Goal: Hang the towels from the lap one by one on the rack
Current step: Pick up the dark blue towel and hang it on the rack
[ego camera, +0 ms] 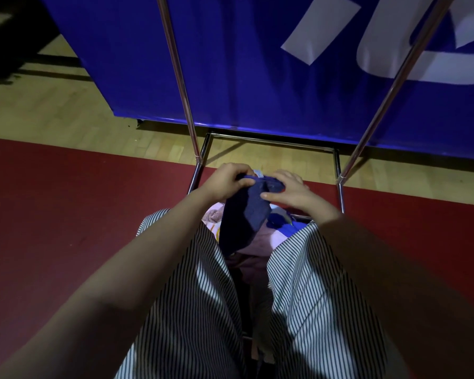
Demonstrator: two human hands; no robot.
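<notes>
our left grip point(227, 181) and our right grip point(290, 191) both pinch the top edge of a soft dark blue towel point(244, 217). it hangs over our lap point(203, 274), near the shiny metal rack point(271, 141).

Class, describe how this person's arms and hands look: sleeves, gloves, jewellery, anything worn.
No sleeves show: the left arm and right arm are bare as far as the picture reaches. The left hand and right hand wear no gloves, and no watch, bracelet or ring is visible, though the light is dim.
</notes>
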